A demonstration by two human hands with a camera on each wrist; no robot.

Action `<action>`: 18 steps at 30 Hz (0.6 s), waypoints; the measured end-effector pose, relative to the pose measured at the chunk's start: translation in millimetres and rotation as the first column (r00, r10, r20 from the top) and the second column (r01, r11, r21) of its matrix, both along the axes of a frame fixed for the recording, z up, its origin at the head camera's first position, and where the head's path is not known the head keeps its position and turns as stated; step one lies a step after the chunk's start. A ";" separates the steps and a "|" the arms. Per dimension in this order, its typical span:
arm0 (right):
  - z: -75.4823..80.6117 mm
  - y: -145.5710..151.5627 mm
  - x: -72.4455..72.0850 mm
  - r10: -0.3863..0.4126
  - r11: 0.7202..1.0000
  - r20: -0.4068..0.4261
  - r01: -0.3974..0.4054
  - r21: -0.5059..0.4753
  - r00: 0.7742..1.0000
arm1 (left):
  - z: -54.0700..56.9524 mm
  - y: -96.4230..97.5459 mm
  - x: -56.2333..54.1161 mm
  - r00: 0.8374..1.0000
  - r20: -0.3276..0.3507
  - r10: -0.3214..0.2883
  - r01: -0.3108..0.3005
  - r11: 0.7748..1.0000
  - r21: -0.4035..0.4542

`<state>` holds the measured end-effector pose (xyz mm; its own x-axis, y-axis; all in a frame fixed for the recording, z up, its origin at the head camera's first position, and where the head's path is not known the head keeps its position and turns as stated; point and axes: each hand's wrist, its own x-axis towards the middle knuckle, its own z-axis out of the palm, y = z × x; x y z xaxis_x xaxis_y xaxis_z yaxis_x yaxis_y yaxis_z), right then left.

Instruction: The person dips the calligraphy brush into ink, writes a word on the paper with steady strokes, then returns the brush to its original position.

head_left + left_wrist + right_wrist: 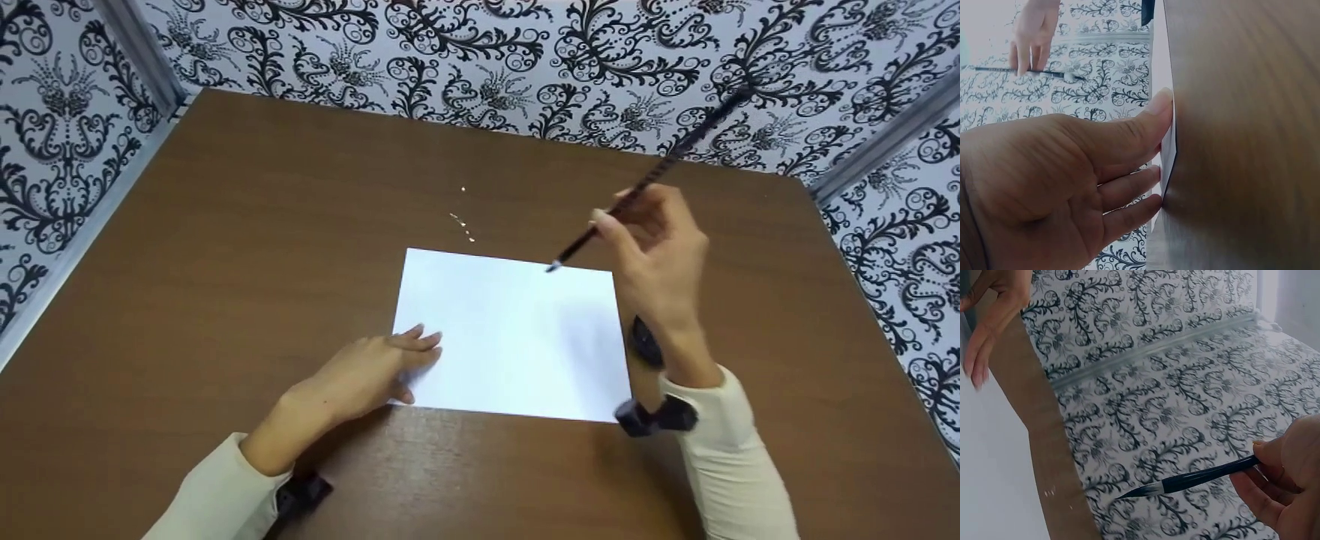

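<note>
Head view: right fingers (665,198) pinch brush (690,143); left fingers (418,343), slightly apart, rest on white paper (517,337).

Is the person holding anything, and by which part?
Yes: the right hand pinches a dark brush partway along its handle, above the bristles. The left hand just rests on the white paper.
</note>
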<state>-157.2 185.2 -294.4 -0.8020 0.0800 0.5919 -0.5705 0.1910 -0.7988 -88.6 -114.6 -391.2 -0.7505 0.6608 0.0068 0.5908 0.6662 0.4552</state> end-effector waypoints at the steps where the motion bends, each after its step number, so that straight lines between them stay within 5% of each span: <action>1: -1.1 -6.0 -2.4 0.005 1.000 0.014 -0.005 0.000 1.000 | -0.6 0.2 -0.6 1.000 0.001 -0.001 0.001 1.000 0.003; 18: -29.2 -66.9 -38.1 0.119 0.987 -0.022 -0.116 0.113 0.993 | 1.0 -0.2 -1.4 1.000 0.023 0.003 -0.002 1.000 -0.024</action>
<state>-195.4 118.2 -323.6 -0.7847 -0.0815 0.6145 -0.6163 0.2084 -0.7594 -90.0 -114.7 -390.2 -0.7518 0.6588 -0.0263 0.5787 0.6785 0.4526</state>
